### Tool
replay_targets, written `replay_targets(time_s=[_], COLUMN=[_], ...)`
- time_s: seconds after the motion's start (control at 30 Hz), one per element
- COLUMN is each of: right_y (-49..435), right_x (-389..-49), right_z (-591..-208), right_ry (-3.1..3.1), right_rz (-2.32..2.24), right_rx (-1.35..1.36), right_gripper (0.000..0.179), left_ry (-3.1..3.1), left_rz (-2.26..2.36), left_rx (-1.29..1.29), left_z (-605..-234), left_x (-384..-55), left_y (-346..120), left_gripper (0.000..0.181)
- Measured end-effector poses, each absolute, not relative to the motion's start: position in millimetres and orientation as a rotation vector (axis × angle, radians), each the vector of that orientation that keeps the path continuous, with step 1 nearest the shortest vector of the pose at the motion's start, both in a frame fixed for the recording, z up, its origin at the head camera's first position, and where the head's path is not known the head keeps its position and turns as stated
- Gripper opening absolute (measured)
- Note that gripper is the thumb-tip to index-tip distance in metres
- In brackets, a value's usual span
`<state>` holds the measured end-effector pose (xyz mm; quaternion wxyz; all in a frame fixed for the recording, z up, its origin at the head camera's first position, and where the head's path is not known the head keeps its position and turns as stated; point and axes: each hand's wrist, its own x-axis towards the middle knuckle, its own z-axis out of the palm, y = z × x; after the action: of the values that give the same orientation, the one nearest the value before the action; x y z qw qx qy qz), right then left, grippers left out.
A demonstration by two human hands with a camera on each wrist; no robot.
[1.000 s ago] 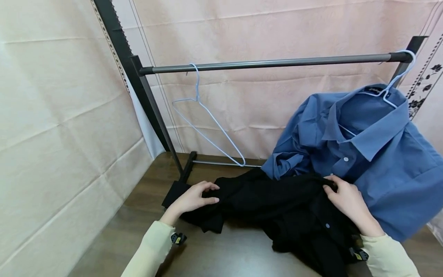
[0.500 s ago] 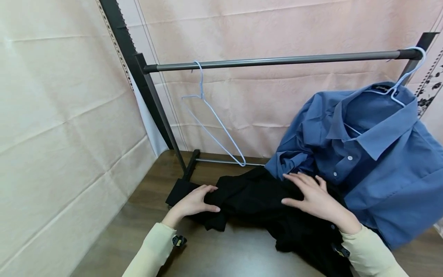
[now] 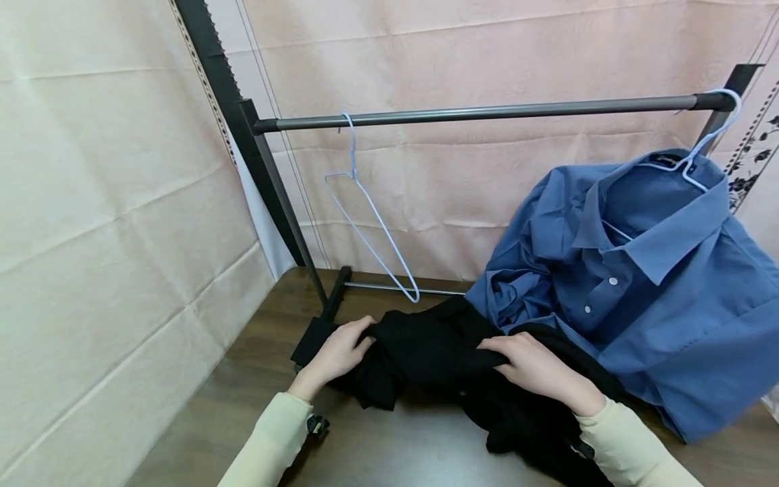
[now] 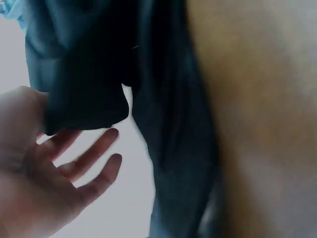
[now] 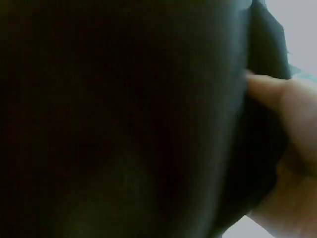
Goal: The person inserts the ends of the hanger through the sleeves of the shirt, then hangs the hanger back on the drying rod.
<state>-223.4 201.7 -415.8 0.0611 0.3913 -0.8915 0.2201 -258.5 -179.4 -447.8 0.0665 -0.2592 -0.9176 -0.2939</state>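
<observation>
A black shirt (image 3: 438,355) with a small button lies bunched on the table. At its left part my left hand (image 3: 337,352) pinches the cloth. In the left wrist view, the dark cloth hangs from that hand (image 4: 39,193) while the other fingers are spread below it. Farther right, my right hand (image 3: 538,368) pinches a raised fold of the same shirt. Dark fabric fills most of the right wrist view, and the thumb of that hand (image 5: 302,119) presses against it; the fingers behind are mostly hidden.
A dark rail (image 3: 487,113) crosses above the table (image 3: 207,419). A bare light-blue hanger (image 3: 353,155) hangs from it at left. At right, a blue shirt (image 3: 663,318) on a similar hanger reaches down to the table behind the black shirt. Pale curtains (image 3: 109,237) stand behind and left.
My right hand let go of the black shirt near the blue one, moved left with fingers spread, and now pinches the cloth nearer the middle. My left fingers closed onto the fabric.
</observation>
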Motion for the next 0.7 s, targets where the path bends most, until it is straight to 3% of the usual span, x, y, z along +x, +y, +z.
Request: replay_targets(time_s=[0.33,0.7], right_y=[211,246], right_x=[-205,-219], right_z=[-376,-378], right_ry=[-2.454,-2.475], right_rz=[1.163,0.997], right_rx=[1.271,0.424], right_gripper=[0.043,0.017], left_ry=[-2.532,-2.556], left_rz=[-1.346,-1.167], left_rx=[-0.740,-0.852], left_z=[-387,-383], left_x=[-272,-333], left_y=[-184,-159], left_gripper=[0.019,0.017])
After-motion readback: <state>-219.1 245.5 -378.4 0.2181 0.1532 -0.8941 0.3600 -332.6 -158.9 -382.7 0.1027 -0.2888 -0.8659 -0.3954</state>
